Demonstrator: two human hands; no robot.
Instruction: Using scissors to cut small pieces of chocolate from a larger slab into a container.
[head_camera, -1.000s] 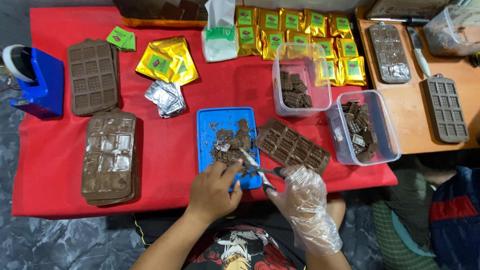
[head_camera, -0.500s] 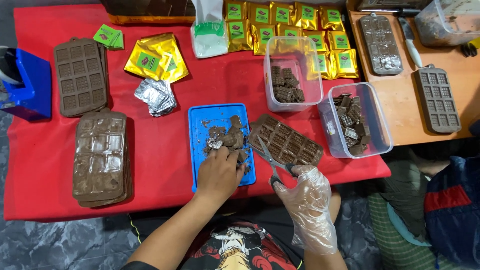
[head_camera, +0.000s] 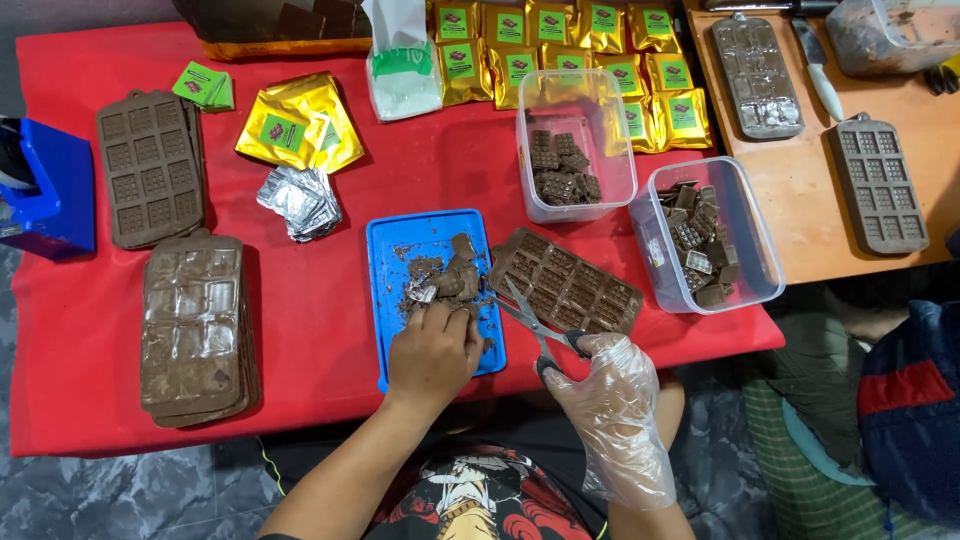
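Now the bare left hand (head_camera: 432, 352) presses chocolate scraps (head_camera: 446, 280) on the blue tray (head_camera: 390, 250) near the table's front edge; they look brittle, so pinch their edges. The gloved right hand (head_camera: 612, 398) grips scissors (head_camera: 535, 325).

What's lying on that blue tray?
On the blue tray lie broken chocolate pieces and crumbs. The bare left hand rests over its near part, hiding whatever lies beneath it.
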